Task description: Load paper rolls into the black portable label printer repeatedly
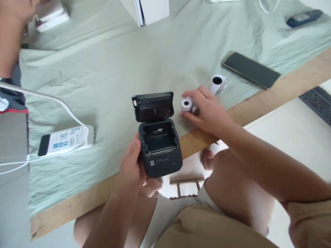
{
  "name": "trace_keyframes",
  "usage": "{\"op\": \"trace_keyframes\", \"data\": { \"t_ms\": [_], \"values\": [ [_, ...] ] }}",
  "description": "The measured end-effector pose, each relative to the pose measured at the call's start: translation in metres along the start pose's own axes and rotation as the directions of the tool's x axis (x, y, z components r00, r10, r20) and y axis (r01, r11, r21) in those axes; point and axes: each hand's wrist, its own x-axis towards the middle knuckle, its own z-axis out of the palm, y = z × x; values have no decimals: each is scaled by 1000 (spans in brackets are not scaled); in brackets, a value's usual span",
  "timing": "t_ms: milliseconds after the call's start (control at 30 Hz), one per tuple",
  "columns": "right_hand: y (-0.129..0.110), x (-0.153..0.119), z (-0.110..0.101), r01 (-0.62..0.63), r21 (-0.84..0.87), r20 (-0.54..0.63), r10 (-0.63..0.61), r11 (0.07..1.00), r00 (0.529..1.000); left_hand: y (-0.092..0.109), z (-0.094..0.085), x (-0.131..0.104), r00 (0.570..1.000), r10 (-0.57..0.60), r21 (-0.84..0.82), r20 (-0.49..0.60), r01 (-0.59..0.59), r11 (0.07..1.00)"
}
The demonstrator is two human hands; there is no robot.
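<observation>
A small black printer (162,163) is held in my left hand (131,162), whose fingers wrap round its left side. Its lid (154,106) stands raised, and the inner compartment shows with no roll in it. To the right of the printer, my right hand (207,110) grips a small white paper roll (186,104) between thumb and fingers. Just behind that hand, a second white roll (215,84) with a dark core stands on the green cloth (116,69), its loose end sticking out to the right.
A dark phone (250,70) lies at the right, with a blue device (304,18) beyond it. A power strip (67,141) with white cables sits at the left. Another person's arm (10,38) reaches in at upper left. A white box (155,10) stands at the back.
</observation>
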Motion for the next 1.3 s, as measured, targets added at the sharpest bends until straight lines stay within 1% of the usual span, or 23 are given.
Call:
{"op": "trace_keyframes", "data": {
  "t_ms": [67,200,333,433,533,633,733,833,900,967,1067,1167,1300],
  "values": [
    [4,1,2,-34,22,16,34,999,999,-1,0,0,1000,14,-13,-4,-14,1000],
    [4,-2,-2,27,57,-15,-26,998,1000,-1,-1,-1,998,-12,-56,-55,9,998],
    [2,-7,-4,79,36,-80,-76,996,994,-1,-3,0,1000,13,-25,-11,-14,1000],
    [3,-8,-5,66,33,-35,-65,997,997,-1,-3,0,999,38,-1,15,-38,999],
    [6,-7,-5,25,48,34,-27,999,999,-1,-2,-1,1000,13,-8,29,-13,1000],
    [9,-7,-5,16,55,39,-18,998,999,-1,-1,-2,1000,-6,-8,22,6,1000],
    [9,-8,-6,37,61,-3,-36,997,999,0,0,-1,1000,-20,-26,-9,20,999],
    [8,-8,-6,83,68,-90,-77,994,993,0,0,-1,998,-37,-69,-53,33,997],
    [6,-9,-6,109,74,-120,-99,991,988,1,1,-2,998,-42,-83,-52,38,996],
    [5,-9,-5,123,80,-122,-112,989,986,1,1,-2,999,-41,-82,-34,38,996],
    [5,-8,-2,126,79,-106,-118,989,987,1,0,-2,999,-33,-61,-24,32,998],
    [5,-7,0,99,56,-70,-95,994,993,0,-1,-2,999,-29,-41,-16,28,999],
    [3,-5,0,38,63,32,-40,997,999,0,0,-2,1000,-9,-73,-6,8,997]
  ]
}}
